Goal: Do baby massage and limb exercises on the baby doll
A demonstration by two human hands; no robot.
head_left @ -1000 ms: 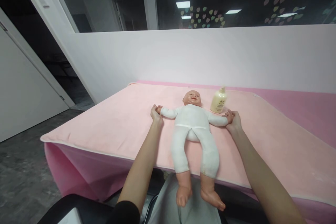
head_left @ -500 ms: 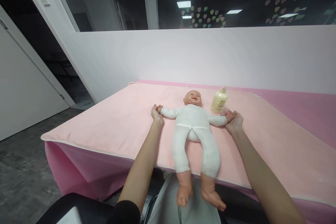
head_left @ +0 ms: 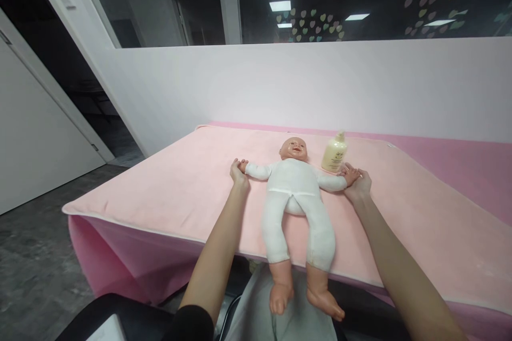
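A baby doll (head_left: 294,184) with a white cloth body lies on its back on the pink padded cover (head_left: 180,192), its arms spread wide and its feet hanging over the near edge. My left hand (head_left: 239,175) is closed around the doll's hand at the left. On the other side, my right hand (head_left: 359,185) grips the doll's other hand, with some fingers reaching out beyond it. Just behind that hand stands a pale yellow pump bottle (head_left: 334,153), upright beside the doll's head.
Behind the table runs a white wall (head_left: 280,85) with a dark window (head_left: 380,0) above it. A white door (head_left: 40,128) is at the left. My lap (head_left: 260,309) and a black chair (head_left: 132,314) are below the table edge.
The fingers of my right hand have shifted slightly and stretched out a little toward the bottle. My left hand and the doll's body look the same.
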